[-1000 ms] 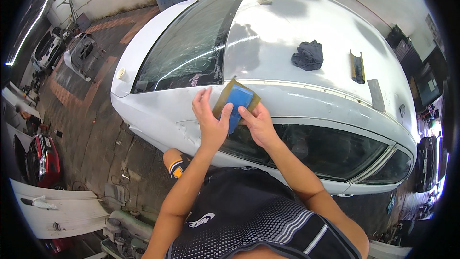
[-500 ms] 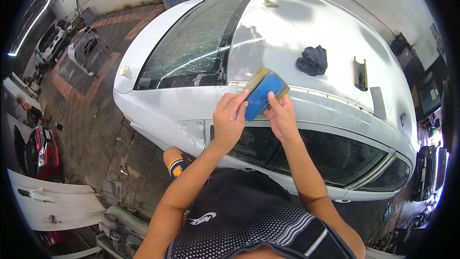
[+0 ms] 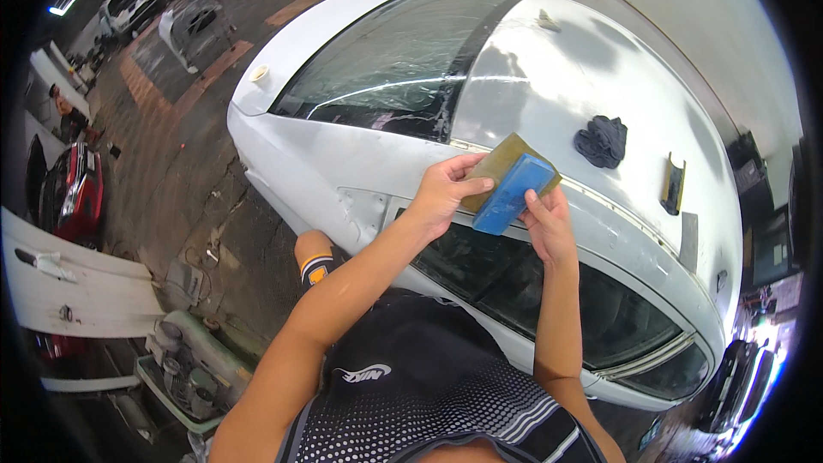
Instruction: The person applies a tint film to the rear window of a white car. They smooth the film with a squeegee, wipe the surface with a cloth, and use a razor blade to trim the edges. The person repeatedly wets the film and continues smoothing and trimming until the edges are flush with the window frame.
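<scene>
In front of my chest, above the edge of a white car's roof, I hold a blue sanding block point(image 3: 514, 197) against an olive-brown sheet of sandpaper point(image 3: 500, 160). My left hand point(image 3: 444, 195) pinches the sheet's left side between thumb and fingers. At the right end, my right hand point(image 3: 550, 225) grips the block, thumb on its face and fingers behind the sheet. The sheet spreads out beyond the block on its upper left. On the car roof point(image 3: 549, 90) lie a crumpled black cloth point(image 3: 602, 141) and a curved piece with olive edges point(image 3: 673, 184).
A grey flat strip point(image 3: 688, 242) and a small dark object point(image 3: 722, 281) sit farther right on the roof. A pale cup point(image 3: 260, 75) stands on the hood. At lower left is a greenish machine point(image 3: 184, 369). Another person point(image 3: 64, 110) and a red car point(image 3: 79, 193) are far left.
My left hand has shifted outward along the sandpaper, and more of the sheet now shows beside the block. The view has turned, so the car appears tilted more.
</scene>
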{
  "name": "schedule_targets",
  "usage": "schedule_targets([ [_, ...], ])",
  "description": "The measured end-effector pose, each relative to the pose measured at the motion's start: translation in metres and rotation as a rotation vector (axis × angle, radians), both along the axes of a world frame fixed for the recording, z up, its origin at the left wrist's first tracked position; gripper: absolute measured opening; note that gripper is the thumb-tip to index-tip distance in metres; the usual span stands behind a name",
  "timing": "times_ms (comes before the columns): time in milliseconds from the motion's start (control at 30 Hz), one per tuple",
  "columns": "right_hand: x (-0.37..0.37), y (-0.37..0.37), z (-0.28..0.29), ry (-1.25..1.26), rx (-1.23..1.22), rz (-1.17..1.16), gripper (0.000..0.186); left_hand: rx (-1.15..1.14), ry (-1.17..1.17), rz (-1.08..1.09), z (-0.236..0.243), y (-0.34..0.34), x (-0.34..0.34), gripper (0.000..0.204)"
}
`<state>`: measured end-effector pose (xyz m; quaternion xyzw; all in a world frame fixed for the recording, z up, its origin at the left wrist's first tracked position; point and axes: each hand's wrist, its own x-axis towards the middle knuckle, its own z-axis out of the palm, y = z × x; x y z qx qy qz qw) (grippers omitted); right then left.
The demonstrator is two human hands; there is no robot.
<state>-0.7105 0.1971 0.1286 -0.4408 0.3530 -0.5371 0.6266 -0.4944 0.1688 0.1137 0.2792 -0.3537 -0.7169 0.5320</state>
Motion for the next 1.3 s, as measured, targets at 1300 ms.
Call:
schedule_targets([
  [1300,-0.184,-0.002,0.028,-0.347,-0.357,-0.256,0.079,-1.216,-1.093,0.228,0.056,-0.118,-0.192,0.060],
])
